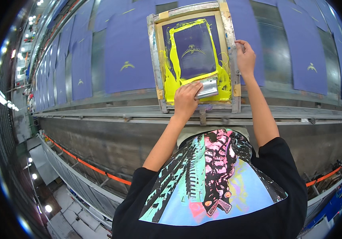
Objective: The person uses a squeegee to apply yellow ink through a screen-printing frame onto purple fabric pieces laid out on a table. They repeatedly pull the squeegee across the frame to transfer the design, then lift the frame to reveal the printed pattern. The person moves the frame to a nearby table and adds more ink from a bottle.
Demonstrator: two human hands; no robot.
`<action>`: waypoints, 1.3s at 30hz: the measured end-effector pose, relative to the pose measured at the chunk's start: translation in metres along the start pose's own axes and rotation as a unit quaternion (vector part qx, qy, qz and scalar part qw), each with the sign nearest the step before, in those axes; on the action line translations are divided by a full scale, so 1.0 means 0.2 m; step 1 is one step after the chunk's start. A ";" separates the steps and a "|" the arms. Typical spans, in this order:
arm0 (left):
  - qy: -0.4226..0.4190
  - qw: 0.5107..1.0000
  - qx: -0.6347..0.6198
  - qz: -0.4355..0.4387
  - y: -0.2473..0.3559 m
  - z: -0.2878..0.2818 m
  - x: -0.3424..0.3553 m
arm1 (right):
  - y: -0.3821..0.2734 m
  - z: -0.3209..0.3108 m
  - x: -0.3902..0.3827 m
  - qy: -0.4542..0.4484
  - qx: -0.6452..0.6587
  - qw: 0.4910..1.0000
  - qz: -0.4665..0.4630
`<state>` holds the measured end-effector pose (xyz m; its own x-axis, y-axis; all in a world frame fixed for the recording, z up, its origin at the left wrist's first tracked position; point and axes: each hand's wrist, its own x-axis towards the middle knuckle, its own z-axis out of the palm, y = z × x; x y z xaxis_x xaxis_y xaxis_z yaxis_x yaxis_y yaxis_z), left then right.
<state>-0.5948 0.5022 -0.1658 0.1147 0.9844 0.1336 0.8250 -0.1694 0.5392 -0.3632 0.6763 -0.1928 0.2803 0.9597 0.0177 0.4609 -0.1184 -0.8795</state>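
A screen printing frame [155,59] lies over a blue fabric piece on the long table in front of me. Bright yellow ink [172,81] covers the lower part of its mesh and rings the dark middle, where a small crest-like design [193,50] shows. My left hand [187,98] is closed around a silvery metal squeegee [208,88], which rests on the inked mesh near the frame's near end. At the frame's right side rail, my right hand [245,59] grips with bent fingers; its thumb is partly hidden.
Blue fabric pieces [133,40] lie along the table to both sides, several bearing small yellow prints [311,67]. Grey metal table strips [272,44] show between them. A metal rail [123,116] runs along the near edge. Behind me are orange bars [111,175].
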 end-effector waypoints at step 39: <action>-0.133 0.983 0.104 -0.073 -0.43 0.37 0.73 | 0.48 0.14 0.64 -0.253 0.092 0.959 -0.086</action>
<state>-0.6077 0.6640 -0.2547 0.1040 0.9799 -0.1704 0.9356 -0.0383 0.3510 -0.3064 0.7956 -0.2892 -0.2524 0.9674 -0.0216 0.2944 0.0555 -0.9541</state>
